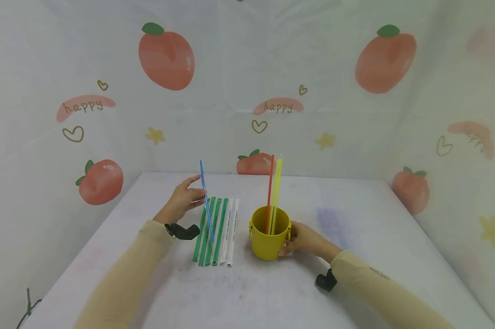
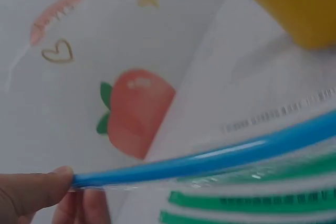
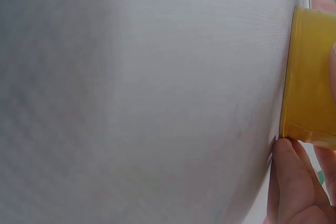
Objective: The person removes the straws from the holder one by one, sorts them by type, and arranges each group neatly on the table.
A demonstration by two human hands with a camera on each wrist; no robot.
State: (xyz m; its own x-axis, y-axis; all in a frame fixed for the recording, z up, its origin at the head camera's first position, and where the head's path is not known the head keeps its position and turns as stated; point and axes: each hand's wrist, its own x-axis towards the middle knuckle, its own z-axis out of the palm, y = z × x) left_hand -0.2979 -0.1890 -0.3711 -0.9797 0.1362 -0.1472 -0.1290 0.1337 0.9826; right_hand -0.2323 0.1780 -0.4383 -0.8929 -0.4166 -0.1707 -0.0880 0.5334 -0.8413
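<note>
My left hand [image 1: 183, 197] pinches a blue straw [image 1: 208, 214] in a clear wrapper between thumb and fingers. The straw slants above the row of wrapped straws, its lower end toward me. In the left wrist view the thumb and fingertips grip one end of this straw [image 2: 220, 158]. To the right stands a small yellow bucket [image 1: 260, 246] with side handles. A red straw [image 1: 270, 187] and yellow straws [image 1: 277, 187] lean upright inside it. My right hand [image 1: 307, 240] holds the bucket's right side near its base, thumb in front. The right wrist view catches the bucket [image 3: 312, 77] only at its edge.
Several green-wrapped straws [image 1: 220, 224] lie side by side on the white table [image 1: 272, 292], with white-wrapped straws [image 1: 232, 228] at their right. A curtain [image 1: 214, 114] printed with fruit stands behind. A dark green twisted cord [image 1: 28, 308] shows at lower left.
</note>
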